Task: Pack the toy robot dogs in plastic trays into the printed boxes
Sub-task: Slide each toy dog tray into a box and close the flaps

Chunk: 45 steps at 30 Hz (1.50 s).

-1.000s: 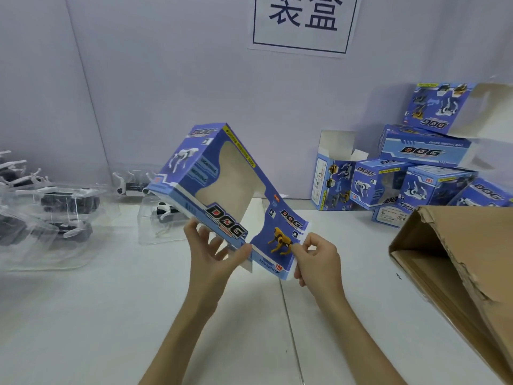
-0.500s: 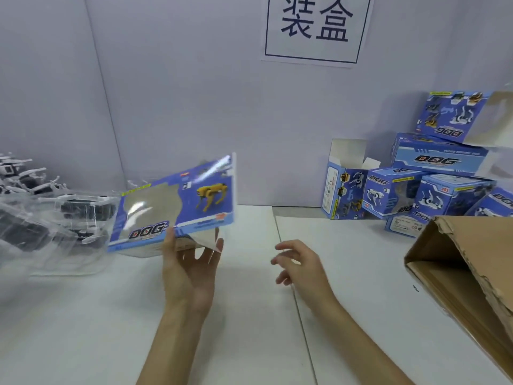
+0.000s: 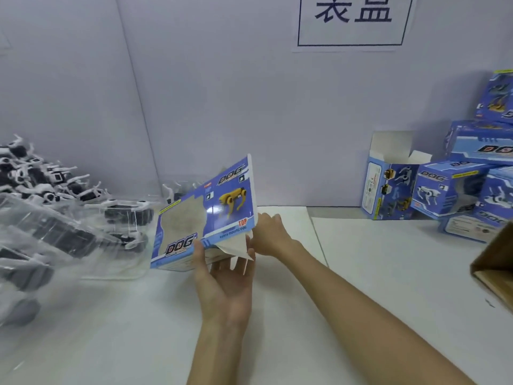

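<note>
A blue printed box (image 3: 205, 212) with a clear window and a yellow dog picture is held up over the table, its open end with a white flap toward me. My left hand (image 3: 224, 282) holds it from below, thumb on the front face and fingers underneath. My right hand (image 3: 270, 234) reaches in behind the box's right edge with fingers extended; whether it touches the box I cannot tell. Clear plastic trays with black-and-white toy robot dogs (image 3: 122, 215) are piled at the left.
A heap of loose toy dogs (image 3: 33, 176) lies at the far left. Several printed boxes (image 3: 449, 190) are stacked at the back right, one (image 3: 388, 187) with its top flaps open. A brown cardboard carton (image 3: 497, 262) juts in at the right edge. A wall sign hangs above.
My right hand let go of the box, then moved forward to its right edge. My left hand turned the box flatter and swung it left, then back toward the centre.
</note>
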Tool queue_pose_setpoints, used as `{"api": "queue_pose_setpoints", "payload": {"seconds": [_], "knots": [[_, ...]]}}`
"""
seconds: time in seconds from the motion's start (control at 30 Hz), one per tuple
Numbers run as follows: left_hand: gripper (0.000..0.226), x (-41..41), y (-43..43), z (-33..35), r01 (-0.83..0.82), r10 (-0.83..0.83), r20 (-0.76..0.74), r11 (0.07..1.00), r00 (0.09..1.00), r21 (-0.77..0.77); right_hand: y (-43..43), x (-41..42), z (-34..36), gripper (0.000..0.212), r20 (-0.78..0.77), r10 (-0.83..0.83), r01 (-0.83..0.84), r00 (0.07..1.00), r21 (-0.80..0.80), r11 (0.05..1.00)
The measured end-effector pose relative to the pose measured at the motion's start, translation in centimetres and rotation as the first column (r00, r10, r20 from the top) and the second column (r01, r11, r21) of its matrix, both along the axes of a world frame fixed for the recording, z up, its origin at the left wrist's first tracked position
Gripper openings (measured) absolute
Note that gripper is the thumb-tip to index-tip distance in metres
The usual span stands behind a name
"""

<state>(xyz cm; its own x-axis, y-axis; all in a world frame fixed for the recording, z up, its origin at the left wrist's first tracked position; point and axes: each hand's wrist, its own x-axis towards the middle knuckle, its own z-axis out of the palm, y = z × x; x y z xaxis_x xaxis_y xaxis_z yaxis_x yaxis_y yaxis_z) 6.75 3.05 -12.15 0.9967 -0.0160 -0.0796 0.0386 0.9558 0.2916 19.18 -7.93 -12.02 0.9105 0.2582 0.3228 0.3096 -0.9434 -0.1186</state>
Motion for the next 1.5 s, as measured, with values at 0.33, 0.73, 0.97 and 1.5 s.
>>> {"api": "queue_pose_setpoints", "payload": {"seconds": [0.33,0.73,0.97,1.5], "knots": [[0.064,1.1,0.9,-0.9,-0.018,0.025,-0.056,0.992,0.998,0.123,-8.9,-12.7,-0.3,0.023,0.099,0.136,-0.154,0.986,0.196,0.968],[0.049,-0.1,-1.0,-0.9,0.038,-0.028,-0.052,0.976,0.998,0.214,-16.1,-18.0,-0.5,0.059,-0.187,0.073,0.027,0.98,0.482,0.876],[0.052,-0.4,-0.9,-1.1,0.102,-0.056,-0.171,0.957,0.984,0.27,-14.6,-18.0,-1.0,0.021,0.109,-0.003,-0.054,0.994,0.518,0.854],[0.064,-0.8,-1.7,-1.2,0.244,-0.226,-0.123,0.654,0.966,0.716,-13.0,-17.9,-1.8,0.035,0.333,0.056,-0.256,0.941,0.595,0.762]]}}
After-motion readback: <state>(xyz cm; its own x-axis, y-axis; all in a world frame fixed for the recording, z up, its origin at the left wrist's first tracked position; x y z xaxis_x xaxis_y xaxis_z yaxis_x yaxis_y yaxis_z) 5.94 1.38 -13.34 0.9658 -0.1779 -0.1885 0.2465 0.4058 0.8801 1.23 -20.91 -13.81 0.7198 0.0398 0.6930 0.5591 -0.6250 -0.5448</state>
